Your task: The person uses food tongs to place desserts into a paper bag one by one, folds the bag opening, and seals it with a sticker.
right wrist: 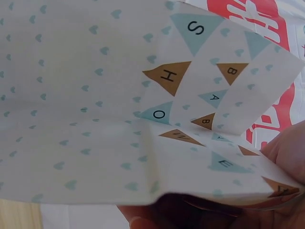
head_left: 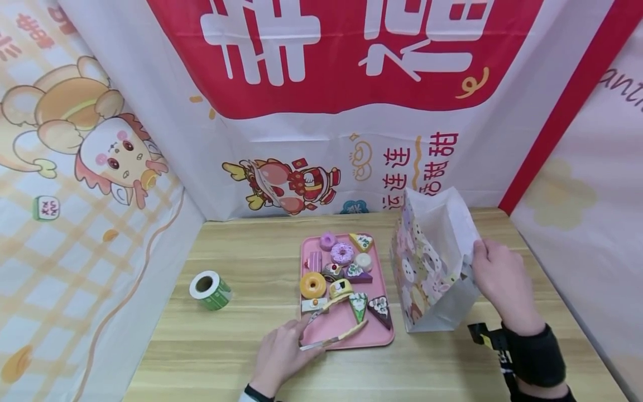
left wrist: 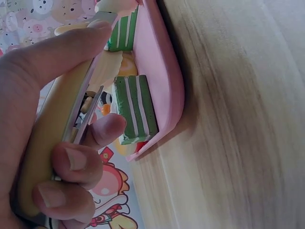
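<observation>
My left hand (head_left: 286,354) holds a pair of tongs (head_left: 346,334) low over the front of a pink tray (head_left: 384,336). In the left wrist view, thumb and fingers curl round the tongs' handle (left wrist: 52,124). The tongs' arms are spread, with a green-topped cake slice (head_left: 358,306) between the tips; contact cannot be told. Beside it lies a dark cake slice (head_left: 380,310). My right hand (head_left: 502,273) grips the upper edge of an upright, open-topped paper bag (head_left: 419,268) right of the tray. Printed pennants cover the bag's side (right wrist: 95,148) in the right wrist view.
A yellow donut (head_left: 312,285), a purple donut (head_left: 342,253) and several other small toy-like pastries fill the tray's back and left. A green label roll (head_left: 213,291) stands at left on the wooden table (head_left: 241,251). Printed cloth hangs behind and at both sides.
</observation>
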The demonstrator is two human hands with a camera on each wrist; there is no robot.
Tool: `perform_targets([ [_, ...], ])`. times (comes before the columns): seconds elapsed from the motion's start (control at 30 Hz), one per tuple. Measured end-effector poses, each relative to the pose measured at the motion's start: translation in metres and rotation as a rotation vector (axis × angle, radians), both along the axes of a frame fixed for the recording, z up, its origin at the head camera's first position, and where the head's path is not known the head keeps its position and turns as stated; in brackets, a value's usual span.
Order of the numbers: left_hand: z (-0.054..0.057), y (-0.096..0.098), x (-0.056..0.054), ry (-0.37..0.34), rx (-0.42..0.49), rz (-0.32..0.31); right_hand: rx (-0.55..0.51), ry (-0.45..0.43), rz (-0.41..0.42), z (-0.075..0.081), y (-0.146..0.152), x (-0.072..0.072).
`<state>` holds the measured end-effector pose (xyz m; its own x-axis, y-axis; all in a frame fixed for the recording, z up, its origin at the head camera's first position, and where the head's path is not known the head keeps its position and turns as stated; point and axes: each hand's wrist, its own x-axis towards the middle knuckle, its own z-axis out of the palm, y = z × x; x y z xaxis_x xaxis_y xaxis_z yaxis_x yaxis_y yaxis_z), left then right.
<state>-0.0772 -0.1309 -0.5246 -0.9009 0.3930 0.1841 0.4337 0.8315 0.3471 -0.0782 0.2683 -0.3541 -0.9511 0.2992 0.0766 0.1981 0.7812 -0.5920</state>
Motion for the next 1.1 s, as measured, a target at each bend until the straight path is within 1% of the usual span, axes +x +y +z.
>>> perform_targets([
  [0.23,-0.003,-0.005,0.004,0.048,0.004,-0.016,-0.015,-0.008,0.003,-0.002,-0.001,0.000],
  [0.33,-0.006,-0.009,0.007,0.094,0.039,-0.021,-0.025,-0.022,0.009,-0.002,-0.004,-0.003],
  [0.47,-0.008,-0.014,0.010,0.100,0.086,0.003,-0.040,-0.033,0.017,-0.002,-0.007,-0.005],
  [0.57,-0.006,-0.015,0.010,0.080,0.098,0.022,-0.045,-0.043,0.010,-0.002,-0.007,-0.005],
  [0.63,-0.005,-0.014,0.009,0.081,0.113,0.024,-0.044,-0.048,0.004,-0.002,-0.006,-0.003],
  [0.8,-0.003,-0.013,0.012,0.112,0.159,0.024,-0.037,-0.033,-0.003,-0.001,-0.005,-0.001],
  [0.97,-0.002,-0.013,0.013,0.161,0.204,0.017,-0.022,-0.018,-0.012,-0.001,-0.005,0.000],
  [1.1,-0.001,-0.011,0.013,0.196,0.216,0.035,-0.017,-0.010,-0.019,-0.001,-0.004,0.000],
])
